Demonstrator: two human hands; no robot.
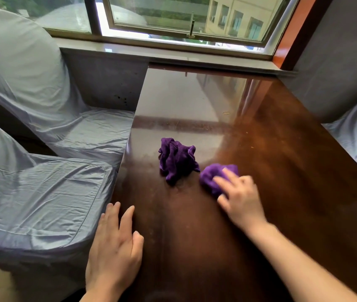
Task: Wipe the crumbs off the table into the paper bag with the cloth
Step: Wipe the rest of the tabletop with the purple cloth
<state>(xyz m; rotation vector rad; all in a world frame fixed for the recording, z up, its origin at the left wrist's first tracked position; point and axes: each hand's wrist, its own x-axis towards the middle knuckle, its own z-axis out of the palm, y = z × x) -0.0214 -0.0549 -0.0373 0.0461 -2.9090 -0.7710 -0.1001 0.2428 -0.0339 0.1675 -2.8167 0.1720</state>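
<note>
1. Tabletop (282,171): dark brown, glossy, fills centre + right of frame and runs up to the sill (108,47).
2. Near chair (42,192) at lower left and far chair (31,73) at upper left, both w/ grey-blue covers, just beside tabletop's left edge. Third chair (356,140) at right edge.
3. Window (162,16) across top of frame.
4. L hand (113,245): lower centre-left, palm down, fingers straight, resting on tabletop's left edge, holding nothing. Well apart from the other hand.
5. R hand (242,199): right of centre, blurred, fingers spread flat on top of the purple cloth (211,175), pressing it to tabletop.
6. Second cloth (176,159): purple, crumpled heap, mid-frame, just left of cloth; can't tell if touching.
7. Crumb (226,113): pale speck above + right of centre, well apart from both cloths.
</note>
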